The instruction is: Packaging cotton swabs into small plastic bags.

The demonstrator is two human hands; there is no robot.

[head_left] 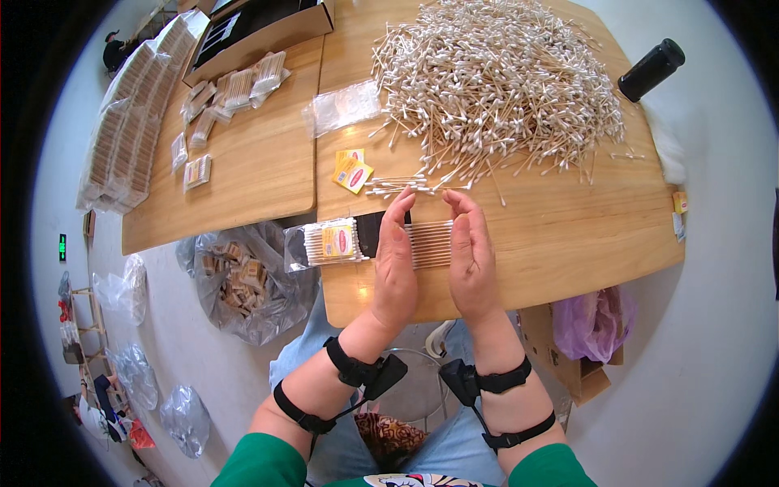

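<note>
And here both hands face each other across the row: left hand (395,264) on one side, right hand (473,268) on the other, fingers straight, thumbs up, nothing clenched in either. Between them lies the row of cotton swabs (432,243), sticks running crosswise near the front edge of the bench (552,235). The palms look set against the swab ends like two walls, presumably to keep the tips level; whether they press hard, I can't tell.

Just left of the left hand, a clear-wrapped bundle (320,245) with a yellow card on top, its sticks running the same way. Beside it, a black pad (369,231), partly hidden by that hand.

Straight ahead, a few loose swabs (396,185) sit just beyond the fingertips, with spare yellow cards (352,173) and clear bags (345,107) further up, placed, it seems, for an easy reach. Behind, the great heap of swabs (503,89) spreads wide, set back enough, I'd judge, to leave working room in front. Over on the left, small packs (243,88) gather apart from the loose stock, which likely stops them mixing.
</note>
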